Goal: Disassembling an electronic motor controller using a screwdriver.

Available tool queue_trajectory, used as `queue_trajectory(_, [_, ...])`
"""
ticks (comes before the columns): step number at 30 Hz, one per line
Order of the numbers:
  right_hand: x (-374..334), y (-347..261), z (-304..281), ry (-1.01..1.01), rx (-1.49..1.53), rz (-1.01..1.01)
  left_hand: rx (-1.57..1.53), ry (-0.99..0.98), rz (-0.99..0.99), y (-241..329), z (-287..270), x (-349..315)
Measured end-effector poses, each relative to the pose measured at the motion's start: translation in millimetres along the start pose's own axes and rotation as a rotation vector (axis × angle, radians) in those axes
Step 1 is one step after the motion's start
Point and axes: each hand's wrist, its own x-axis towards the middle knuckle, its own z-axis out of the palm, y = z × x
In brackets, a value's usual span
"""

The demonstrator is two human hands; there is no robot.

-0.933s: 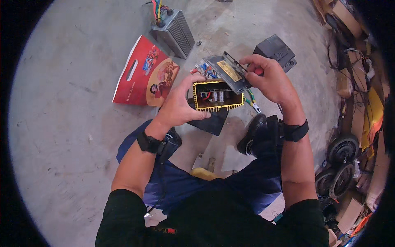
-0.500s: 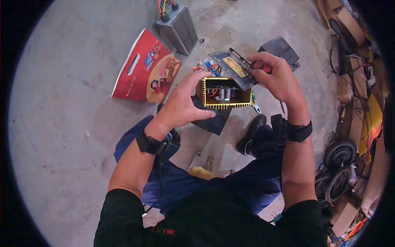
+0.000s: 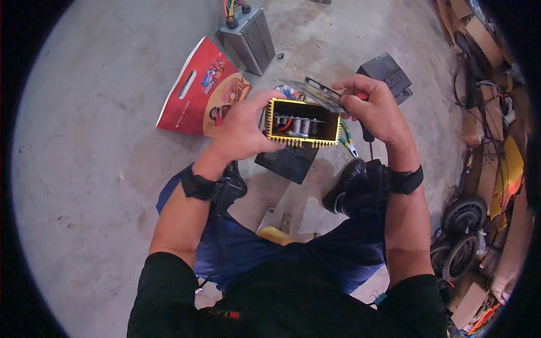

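My left hand (image 3: 239, 125) is closed round the left end of a finned metal case (image 3: 332, 141) with a yellow rim. Its open top shows a circuit board (image 3: 301, 125) with silvery cylinders and a red wire. My right hand (image 3: 375, 107) pinches a flat dark cover plate (image 3: 321, 97), tilted over the case's far right edge. In the same hand is a screwdriver (image 3: 367, 134) with a red and black handle, its shaft pointing down toward me. Wires with coloured connectors (image 3: 290, 92) show partly behind the case.
Pliers (image 3: 350, 145) and a black flat piece (image 3: 287, 164) lie near the case. Beyond are a black box (image 3: 387, 76), a red carry bag (image 3: 189, 104) and a grey finned box (image 3: 251, 45) with wires. Cartons, wheels (image 3: 465, 211) and cables crowd the right side.
My left hand has closed on the case, which has shifted slightly left and tilted. The cover plate has turned more edge-on, and the screwdriver handle now shows below my right hand.
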Motion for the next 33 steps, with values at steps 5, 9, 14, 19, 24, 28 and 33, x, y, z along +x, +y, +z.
queue_trajectory(5, [0, -9, 22, -0.049, 0.003, -0.030, -0.237, -0.114, -0.210, -15, -20, -8])
queue_trajectory(9, [-1, -14, 24, -0.060, -0.132, 0.007, -0.071, -0.120, -0.269, -20, -26, -7])
queue_trajectory(14, [1, -12, 23, 0.003, -0.109, -0.081, -0.172, -0.097, -0.298, -24, -24, -9])
queue_trajectory(19, [-1, -14, 24, 0.026, -0.094, -0.063, -0.188, -0.066, -0.282, -24, -24, -10])
queue_trajectory(24, [1, -13, 20, 0.034, -0.106, -0.090, -0.087, -0.059, -0.246, -16, -24, -9])
queue_trajectory(28, [2, -11, 24, 0.020, -0.092, -0.135, -0.008, -0.037, -0.274, -29, -19, -11])
queue_trajectory(33, [-2, -12, 31, 0.009, -0.117, -0.266, -0.063, -0.048, -0.224, -18, -22, -6])
